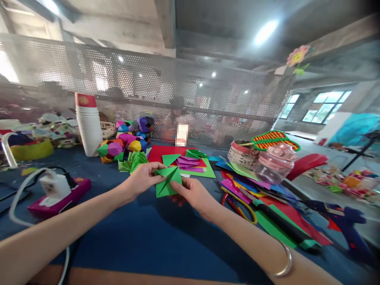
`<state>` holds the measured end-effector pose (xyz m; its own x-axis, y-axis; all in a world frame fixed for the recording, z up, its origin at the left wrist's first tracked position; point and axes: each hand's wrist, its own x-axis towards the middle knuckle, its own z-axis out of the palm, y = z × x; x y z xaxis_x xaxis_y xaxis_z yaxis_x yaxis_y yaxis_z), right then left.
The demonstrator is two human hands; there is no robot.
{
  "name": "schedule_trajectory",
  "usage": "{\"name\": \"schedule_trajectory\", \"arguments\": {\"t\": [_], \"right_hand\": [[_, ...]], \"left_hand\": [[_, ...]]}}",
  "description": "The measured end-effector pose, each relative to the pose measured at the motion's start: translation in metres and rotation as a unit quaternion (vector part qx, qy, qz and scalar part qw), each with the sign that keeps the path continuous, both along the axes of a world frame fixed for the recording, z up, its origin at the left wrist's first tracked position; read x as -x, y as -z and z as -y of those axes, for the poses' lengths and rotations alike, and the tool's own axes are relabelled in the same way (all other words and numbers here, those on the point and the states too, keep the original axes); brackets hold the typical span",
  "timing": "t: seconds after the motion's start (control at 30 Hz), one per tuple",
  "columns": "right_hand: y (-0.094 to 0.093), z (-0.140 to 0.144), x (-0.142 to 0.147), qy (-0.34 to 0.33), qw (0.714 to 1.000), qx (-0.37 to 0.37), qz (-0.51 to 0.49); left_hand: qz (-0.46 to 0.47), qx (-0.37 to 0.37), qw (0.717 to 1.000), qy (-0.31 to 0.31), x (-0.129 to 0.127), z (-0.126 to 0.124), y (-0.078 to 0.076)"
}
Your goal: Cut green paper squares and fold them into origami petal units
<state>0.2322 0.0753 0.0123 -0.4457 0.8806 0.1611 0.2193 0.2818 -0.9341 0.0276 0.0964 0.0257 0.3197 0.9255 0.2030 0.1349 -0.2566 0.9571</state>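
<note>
While the left hand and right hand both pinch the folded green paper in front of the red sheet, even pressure along its creases should keep it crisp. Purple papers overlap that sheet.

Two hands, one folded green paper, one stack of cups, one power strip, one adapter, one glue gun, one cutter, one plastic jar and one bangle are counted.
</note>
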Motion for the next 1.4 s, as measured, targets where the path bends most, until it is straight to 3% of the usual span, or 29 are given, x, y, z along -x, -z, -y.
{"name": "schedule_trajectory", "arguments": {"t": [0.13, 0.33, 0.63, 0.7, 0.77, 0.87, 1.0, 1.27, 1.4], "right_hand": [[0.005, 0.002, 0.009, -0.011, 0.999, 0.045, -0.025], [0.002, -0.004, 0.016, 0.012, 0.998, 0.034, -0.045], [0.009, -0.01, 0.005, 0.038, 0.999, -0.033, -0.012], [0.01, -0.01, -0.001, 0.045, 0.998, -0.044, -0.001], [0.011, -0.01, -0.007, 0.056, 0.997, -0.048, 0.005], [0.011, -0.011, -0.012, 0.066, 0.997, -0.046, 0.007], [0.011, -0.011, -0.011, 0.07, 0.996, -0.048, 0.014], [0.007, -0.004, -0.009, 0.077, 0.994, -0.079, 0.025], [0.009, -0.006, -0.009, 0.092, 0.994, -0.061, 0.009]], "left_hand": [[0.004, -0.031, 0.999, -0.021, 0.005, 0.005, 0.002], [-0.003, -0.092, 0.993, -0.078, 0.01, 0.001, 0.006], [-0.041, 0.031, 0.996, -0.073, 0.02, -0.007, 0.014], [-0.048, 0.03, 0.996, -0.074, 0.019, -0.007, 0.016], [-0.055, -0.013, 0.995, -0.086, 0.018, -0.004, 0.015], [-0.072, -0.143, 0.981, -0.109, 0.015, 0.006, 0.012], [-0.139, -0.261, 0.953, -0.069, 0.01, 0.024, 0.011], [-0.243, -0.251, 0.937, 0.026, 0.006, 0.026, 0.014], [-0.228, -0.244, 0.943, 0.006, 0.006, 0.025, 0.015]]}}
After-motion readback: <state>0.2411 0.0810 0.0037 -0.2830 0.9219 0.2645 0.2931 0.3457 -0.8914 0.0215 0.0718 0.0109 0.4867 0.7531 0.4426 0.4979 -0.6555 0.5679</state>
